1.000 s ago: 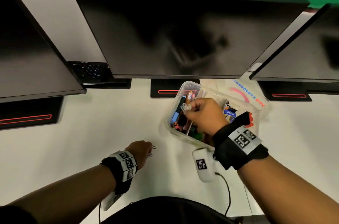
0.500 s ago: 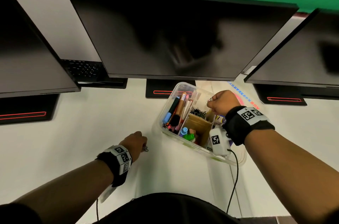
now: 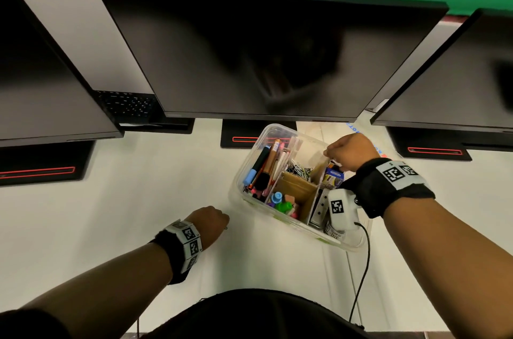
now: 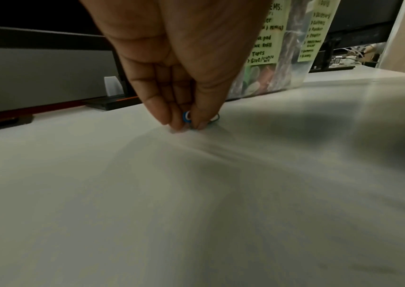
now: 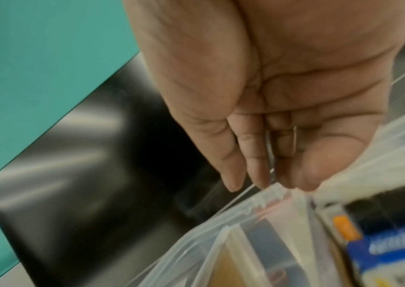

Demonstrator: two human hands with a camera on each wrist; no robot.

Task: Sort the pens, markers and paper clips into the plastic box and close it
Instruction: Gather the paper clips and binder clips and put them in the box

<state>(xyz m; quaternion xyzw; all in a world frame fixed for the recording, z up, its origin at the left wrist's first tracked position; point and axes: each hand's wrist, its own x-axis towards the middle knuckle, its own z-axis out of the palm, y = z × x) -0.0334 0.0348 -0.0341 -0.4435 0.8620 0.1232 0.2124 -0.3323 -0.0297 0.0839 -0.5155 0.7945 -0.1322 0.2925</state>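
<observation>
Box (image 3: 251,161) sits open on the desk (image 3: 125,186): pens (image 3: 268,164) in its left compartment, clips (image 3: 298,169) mid-box. Above its right side, right hand (image 3: 348,151) pinches a clip (image 5: 271,153). Left of the box, left hand (image 3: 209,223) pinches a blue clip (image 4: 186,116).

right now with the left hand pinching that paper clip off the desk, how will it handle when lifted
The paper clip looks like thin bent wire, so probably very light. Lying flat on the smooth desk, it may slide before the left hand lifts it. A fingertip grip could easily drop it.
</observation>
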